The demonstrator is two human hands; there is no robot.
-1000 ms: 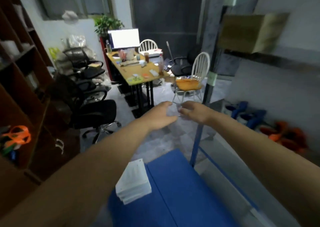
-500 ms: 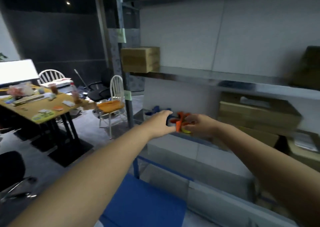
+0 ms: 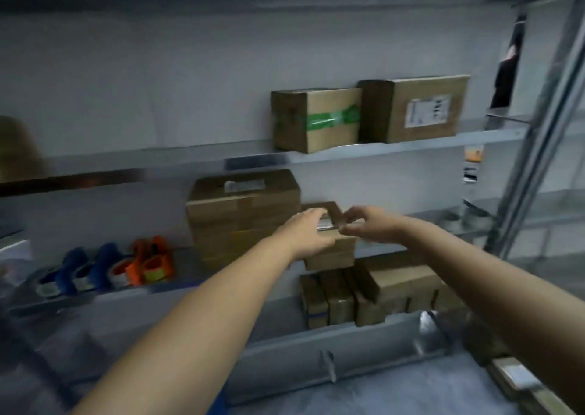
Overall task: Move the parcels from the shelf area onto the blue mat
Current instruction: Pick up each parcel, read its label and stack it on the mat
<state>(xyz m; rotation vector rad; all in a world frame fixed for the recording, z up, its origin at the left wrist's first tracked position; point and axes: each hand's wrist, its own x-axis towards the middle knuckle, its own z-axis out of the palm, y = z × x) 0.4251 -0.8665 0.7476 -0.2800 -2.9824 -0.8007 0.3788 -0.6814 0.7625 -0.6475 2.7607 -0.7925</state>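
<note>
Reaching in at frame centre, both hands are on the small parcel (image 3: 330, 250), a brown carton on the middle shelf (image 3: 186, 272). Left hand (image 3: 304, 234) covers its left side w/ fingers curled over the top edge, gripping it. Right hand (image 3: 364, 221) has fingers bent round the upper right corner, pinching it, though that bit is blurred. Just left of the parcel, touching or nearly so, stands a large carton (image 3: 243, 215). Below, on the bottom shelf, a row of small boxes (image 3: 364, 297) stands packed together. Further left on the middle shelf sit orange items (image 3: 152, 262) and blue items (image 3: 79, 269), too smeared to name. Upper shelf, centre-right: green-taped box (image 3: 316, 120) beside a labelled box (image 3: 414, 107). Metal upright (image 3: 538, 129) runs down the right edge.
</note>
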